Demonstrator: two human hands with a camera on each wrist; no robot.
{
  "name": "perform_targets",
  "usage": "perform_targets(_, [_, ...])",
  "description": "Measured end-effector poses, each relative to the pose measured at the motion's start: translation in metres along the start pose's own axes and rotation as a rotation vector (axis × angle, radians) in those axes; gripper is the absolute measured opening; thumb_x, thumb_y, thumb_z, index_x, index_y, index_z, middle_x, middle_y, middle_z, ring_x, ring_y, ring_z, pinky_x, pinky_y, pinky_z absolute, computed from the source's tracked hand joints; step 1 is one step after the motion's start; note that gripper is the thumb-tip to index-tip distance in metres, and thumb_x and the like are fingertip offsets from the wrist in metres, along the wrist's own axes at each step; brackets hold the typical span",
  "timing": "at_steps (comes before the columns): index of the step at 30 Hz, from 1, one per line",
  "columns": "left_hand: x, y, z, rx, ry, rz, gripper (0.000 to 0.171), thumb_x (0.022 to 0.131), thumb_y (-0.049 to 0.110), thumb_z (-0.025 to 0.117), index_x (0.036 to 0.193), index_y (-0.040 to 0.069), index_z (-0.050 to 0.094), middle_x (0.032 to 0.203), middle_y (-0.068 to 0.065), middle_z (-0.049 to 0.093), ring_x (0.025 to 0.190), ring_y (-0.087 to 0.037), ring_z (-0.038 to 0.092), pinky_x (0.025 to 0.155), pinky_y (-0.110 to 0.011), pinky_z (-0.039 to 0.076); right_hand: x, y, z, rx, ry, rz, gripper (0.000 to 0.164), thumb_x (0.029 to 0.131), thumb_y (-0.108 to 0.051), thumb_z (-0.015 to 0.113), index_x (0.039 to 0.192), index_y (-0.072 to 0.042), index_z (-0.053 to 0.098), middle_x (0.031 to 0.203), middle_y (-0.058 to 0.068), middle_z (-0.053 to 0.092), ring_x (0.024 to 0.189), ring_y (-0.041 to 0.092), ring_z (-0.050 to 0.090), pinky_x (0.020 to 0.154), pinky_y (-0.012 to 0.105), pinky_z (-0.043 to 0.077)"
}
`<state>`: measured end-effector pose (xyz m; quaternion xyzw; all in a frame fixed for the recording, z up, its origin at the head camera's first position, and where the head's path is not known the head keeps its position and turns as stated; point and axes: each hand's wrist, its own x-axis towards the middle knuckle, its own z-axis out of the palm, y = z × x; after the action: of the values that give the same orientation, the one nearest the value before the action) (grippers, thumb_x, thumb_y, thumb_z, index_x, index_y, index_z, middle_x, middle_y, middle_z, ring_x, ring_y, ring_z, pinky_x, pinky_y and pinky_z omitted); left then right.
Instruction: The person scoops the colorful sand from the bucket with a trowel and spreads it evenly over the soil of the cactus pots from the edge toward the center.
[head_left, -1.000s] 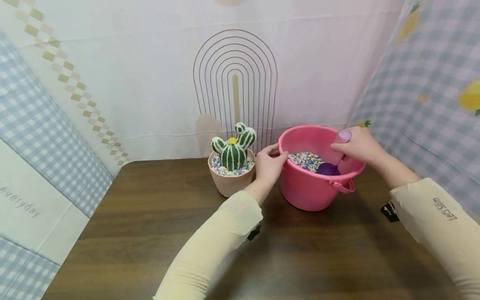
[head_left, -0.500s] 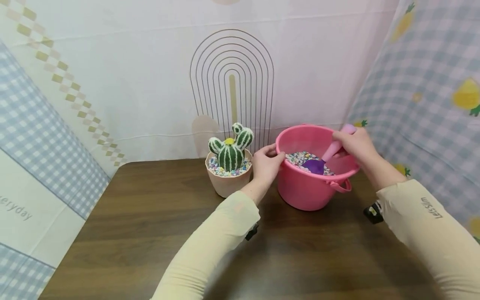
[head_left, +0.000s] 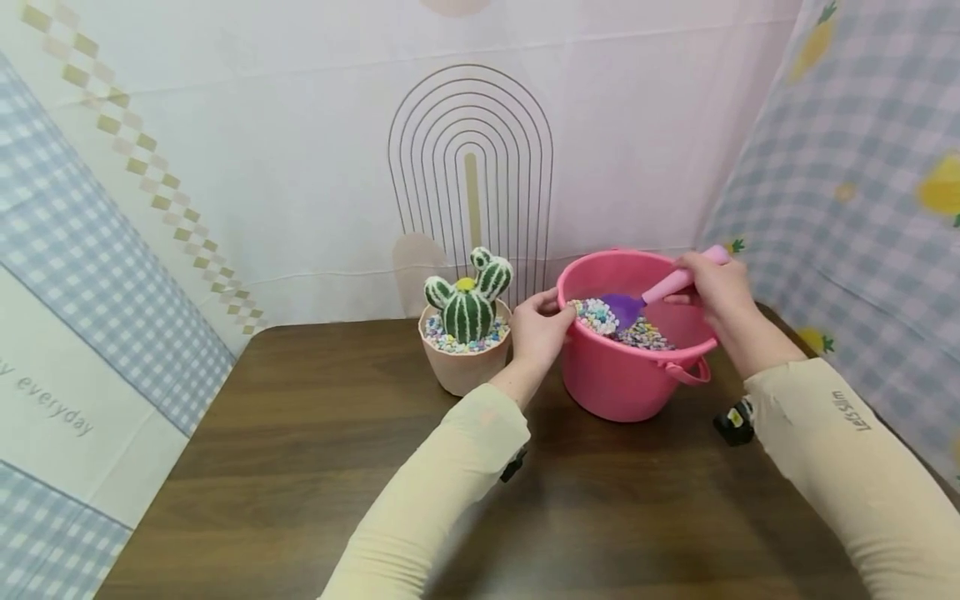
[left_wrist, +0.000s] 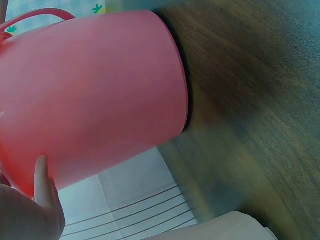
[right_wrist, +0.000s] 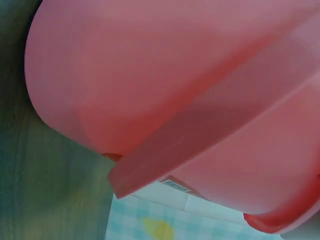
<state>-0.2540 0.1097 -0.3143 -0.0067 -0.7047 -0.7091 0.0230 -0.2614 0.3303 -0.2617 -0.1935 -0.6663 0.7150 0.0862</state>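
Note:
A pink bucket (head_left: 615,383) stands upright on the table, part filled with small multicoloured pebbles (head_left: 651,336). My left hand (head_left: 540,333) holds the bucket's left rim, thumb near the edge; in the left wrist view a finger (left_wrist: 44,182) lies along the outer wall. My right hand (head_left: 722,292) grips the pink handle of a toy shovel (head_left: 622,310) over the bucket's right side. The shovel's purple head is at the pebbles on the left inside, beside a pale heap of them. The right wrist view shows the bucket's wall (right_wrist: 125,75) and swung-down handle (right_wrist: 210,120), without the hand.
Just left of the bucket, a beige pot (head_left: 465,371) holds a knitted cactus (head_left: 468,317) with a yellow flower, amid similar pebbles. The brown wooden table (head_left: 330,458) meets a patterned cloth backdrop (head_left: 300,167) at the back. Checked cloth (head_left: 832,208) hangs on the right.
The shovel's head has moved left through the bucket and its handle has tilted lower to the right. Pebbles now heap up at the left. My left hand stays on the rim.

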Motion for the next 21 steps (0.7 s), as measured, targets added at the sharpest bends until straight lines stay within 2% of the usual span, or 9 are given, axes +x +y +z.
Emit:
perform_targets(4, [-0.001, 0.000, 0.002, 0.008, 0.007, 0.000, 0.040, 0.094, 0.005, 0.073, 0.134, 0.002, 0.070, 0.109, -0.015, 0.076, 0.066, -0.010, 0.066, 0.068, -0.031, 0.065, 0.000, -0.005, -0.004, 0.087, 0.021, 0.028, 0.023, 0.096, -0.011, 0.062, 0.107, -0.004, 0.043, 0.060, -0.004, 0.063, 0.048, 0.010, 0.068, 0.049, 0.025, 0.059])
perform_targets(11, [-0.002, 0.001, 0.003, 0.022, 0.002, 0.002, 0.039, 0.095, 0.006, 0.073, 0.134, 0.003, 0.070, 0.110, -0.016, 0.076, 0.065, -0.009, 0.064, 0.067, -0.029, 0.065, 0.002, -0.011, -0.015, 0.267, 0.010, 0.057, 0.027, 0.098, -0.007, 0.062, 0.110, -0.006, 0.039, 0.067, 0.000, 0.060, 0.055, 0.013, 0.068, 0.050, 0.027, 0.061])
perform_targets(16, [-0.002, 0.000, 0.002, 0.016, 0.003, 0.005, 0.040, 0.095, 0.006, 0.074, 0.135, 0.003, 0.070, 0.111, -0.016, 0.076, 0.065, -0.010, 0.065, 0.069, -0.032, 0.066, 0.003, -0.014, -0.024, 0.329, 0.001, 0.093, 0.014, 0.099, -0.006, 0.060, 0.103, -0.008, 0.048, 0.065, 0.002, 0.065, 0.055, 0.016, 0.072, 0.051, 0.028, 0.061])
perform_targets(19, [-0.001, 0.000, 0.001, 0.017, 0.007, 0.007, 0.040, 0.096, 0.007, 0.073, 0.135, 0.004, 0.070, 0.111, -0.016, 0.076, 0.064, -0.010, 0.065, 0.069, -0.033, 0.066, 0.004, -0.015, -0.028, 0.369, -0.009, 0.120, 0.012, 0.099, -0.005, 0.062, 0.100, -0.010, 0.051, 0.066, 0.004, 0.067, 0.056, 0.019, 0.073, 0.052, 0.029, 0.062])
perform_targets(21, [-0.002, 0.000, 0.001, 0.020, 0.010, 0.009, 0.040, 0.096, 0.006, 0.073, 0.135, 0.003, 0.069, 0.112, -0.017, 0.076, 0.065, -0.010, 0.065, 0.069, -0.033, 0.066, 0.004, -0.015, -0.030, 0.386, -0.009, 0.137, 0.015, 0.099, -0.006, 0.064, 0.103, -0.010, 0.050, 0.068, 0.005, 0.065, 0.057, 0.019, 0.073, 0.053, 0.030, 0.062])
